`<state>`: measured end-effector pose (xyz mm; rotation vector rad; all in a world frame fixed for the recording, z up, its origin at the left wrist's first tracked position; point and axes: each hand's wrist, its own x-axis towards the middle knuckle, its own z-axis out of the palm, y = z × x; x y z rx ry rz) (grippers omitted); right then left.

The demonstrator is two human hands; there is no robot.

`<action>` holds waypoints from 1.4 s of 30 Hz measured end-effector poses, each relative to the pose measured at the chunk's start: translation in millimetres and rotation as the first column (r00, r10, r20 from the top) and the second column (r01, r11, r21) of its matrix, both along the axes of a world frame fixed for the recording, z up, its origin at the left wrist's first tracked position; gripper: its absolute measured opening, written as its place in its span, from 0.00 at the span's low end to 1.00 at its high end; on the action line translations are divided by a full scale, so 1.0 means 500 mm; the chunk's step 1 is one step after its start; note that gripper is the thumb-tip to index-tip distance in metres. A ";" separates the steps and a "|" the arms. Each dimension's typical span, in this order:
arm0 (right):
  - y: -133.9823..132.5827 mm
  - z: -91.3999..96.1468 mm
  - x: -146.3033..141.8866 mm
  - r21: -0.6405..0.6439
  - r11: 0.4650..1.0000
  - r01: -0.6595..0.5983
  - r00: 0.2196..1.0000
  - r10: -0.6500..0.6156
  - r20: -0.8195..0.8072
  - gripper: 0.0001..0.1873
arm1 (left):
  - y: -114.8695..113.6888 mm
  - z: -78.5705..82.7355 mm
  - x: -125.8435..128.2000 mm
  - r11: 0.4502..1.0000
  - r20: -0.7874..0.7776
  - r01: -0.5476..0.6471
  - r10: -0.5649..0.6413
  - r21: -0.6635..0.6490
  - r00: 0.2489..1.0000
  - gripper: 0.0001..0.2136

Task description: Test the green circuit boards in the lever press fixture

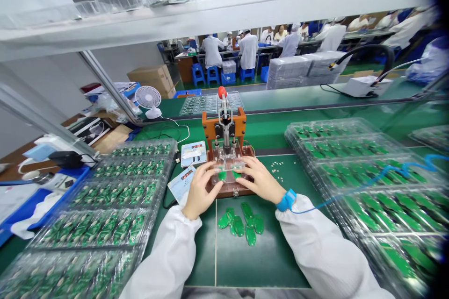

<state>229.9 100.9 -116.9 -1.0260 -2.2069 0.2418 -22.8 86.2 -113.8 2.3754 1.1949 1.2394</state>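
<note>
An orange press fixture with a red-knobbed lever (222, 92) stands upright on the green table in front of me. My left hand (200, 190) is at the left side of its clear plate, thumb and fingers closed around a small green circuit board (222, 175). From the right, my right hand (261, 180) grips another green circuit board (236, 174) on the same plate between thumb and fingers. A blue wrist strap (286, 200) with a coiled cord circles my right wrist. Nearer me, several loose green boards (237, 226) lie in a small cluster.
Clear trays of boards flank me, a left tray (145, 212) and a right tray stack (354, 189). Two small display meters (193, 154) sit left of the press. Tiny white pieces (278, 171) lie to its right. A fan (148, 99) stands behind; people work farther back.
</note>
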 end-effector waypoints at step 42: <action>-0.058 0.286 -0.094 0.355 0.935 0.008 0.933 0.120 -0.338 0.25 | -0.089 -0.061 0.079 0.932 -0.175 0.361 -0.351 0.027 0.920 0.08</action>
